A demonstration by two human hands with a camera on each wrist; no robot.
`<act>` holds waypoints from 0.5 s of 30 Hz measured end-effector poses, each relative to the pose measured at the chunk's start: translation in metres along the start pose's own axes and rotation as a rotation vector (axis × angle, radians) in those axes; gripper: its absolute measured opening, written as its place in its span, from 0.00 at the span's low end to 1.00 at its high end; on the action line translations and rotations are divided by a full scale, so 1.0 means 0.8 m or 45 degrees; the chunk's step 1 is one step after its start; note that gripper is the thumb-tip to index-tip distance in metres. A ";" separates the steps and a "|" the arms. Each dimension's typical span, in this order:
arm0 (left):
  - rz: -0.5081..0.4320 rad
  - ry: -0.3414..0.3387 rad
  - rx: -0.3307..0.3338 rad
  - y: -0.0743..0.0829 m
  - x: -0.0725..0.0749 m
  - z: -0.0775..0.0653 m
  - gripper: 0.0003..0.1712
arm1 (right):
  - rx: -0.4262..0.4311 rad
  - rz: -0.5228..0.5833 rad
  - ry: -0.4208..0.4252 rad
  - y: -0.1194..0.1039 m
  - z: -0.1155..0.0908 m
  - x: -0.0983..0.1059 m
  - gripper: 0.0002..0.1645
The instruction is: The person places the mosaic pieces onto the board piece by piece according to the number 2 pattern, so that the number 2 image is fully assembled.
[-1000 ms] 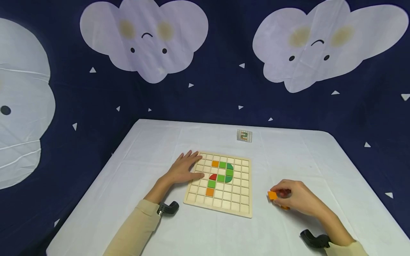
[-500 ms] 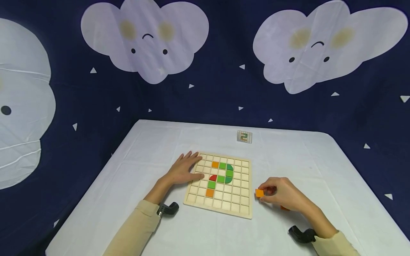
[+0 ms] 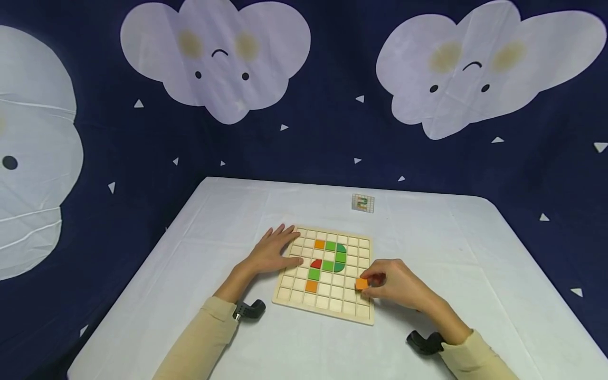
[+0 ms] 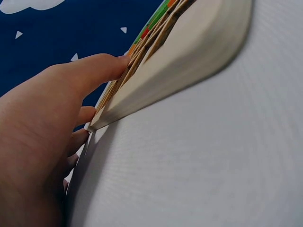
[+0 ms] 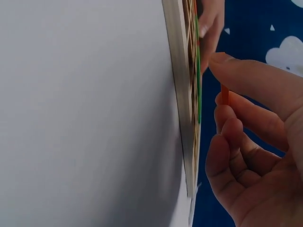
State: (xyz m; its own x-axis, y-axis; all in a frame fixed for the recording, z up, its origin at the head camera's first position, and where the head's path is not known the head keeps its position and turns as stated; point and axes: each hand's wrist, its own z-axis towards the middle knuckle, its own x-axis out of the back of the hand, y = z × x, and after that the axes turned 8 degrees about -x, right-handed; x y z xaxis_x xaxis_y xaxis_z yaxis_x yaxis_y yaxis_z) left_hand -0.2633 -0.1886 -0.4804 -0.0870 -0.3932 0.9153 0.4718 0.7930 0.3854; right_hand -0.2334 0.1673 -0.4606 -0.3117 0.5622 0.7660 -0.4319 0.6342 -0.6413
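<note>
A square wooden board [image 3: 323, 311] with a raised grid lies on the table. Set in its cells are orange [image 3: 311, 286] and green square tiles [image 3: 314, 274], dark green rounded pieces [image 3: 339, 267] and one red rounded piece [image 3: 316, 264]. My left hand [image 3: 269, 253] rests at the board's left edge, fingers spread, thumb [image 4: 102, 71] over the rim. Thumb and forefinger of my right hand [image 3: 399, 285] pinch an orange square tile [image 3: 361, 284] above the board's right side; in the right wrist view this tile [image 5: 225, 94] shows edge-on. The cells below it are partly hidden.
A small card [image 3: 363, 203] with a coloured grid pattern stands toward the back of the white-covered table [image 3: 228, 211]. Dark blue cloth [image 3: 328, 142] with clouds hangs behind. A black device [image 3: 250, 310] sits on the left wrist, another [image 3: 424, 343] on the right.
My right hand has carried the orange tile leftward from the table to over the board's right side. An orange piece on the table is now almost hidden by that hand. The left hand stays put.
</note>
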 end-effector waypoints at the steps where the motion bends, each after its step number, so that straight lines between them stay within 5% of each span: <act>1: 0.000 0.002 0.000 0.000 0.000 0.000 0.48 | 0.011 0.005 -0.005 -0.003 0.002 -0.002 0.17; 15: -0.007 0.000 0.007 -0.002 -0.001 0.001 0.48 | 0.212 0.005 -0.046 -0.035 0.031 -0.032 0.13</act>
State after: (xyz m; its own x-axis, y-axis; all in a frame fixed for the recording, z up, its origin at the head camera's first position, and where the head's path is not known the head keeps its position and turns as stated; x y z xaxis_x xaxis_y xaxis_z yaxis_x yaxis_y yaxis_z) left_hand -0.2643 -0.1891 -0.4815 -0.0895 -0.3974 0.9133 0.4667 0.7933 0.3909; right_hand -0.2343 0.1219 -0.4615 -0.3423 0.5431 0.7668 -0.5642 0.5337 -0.6299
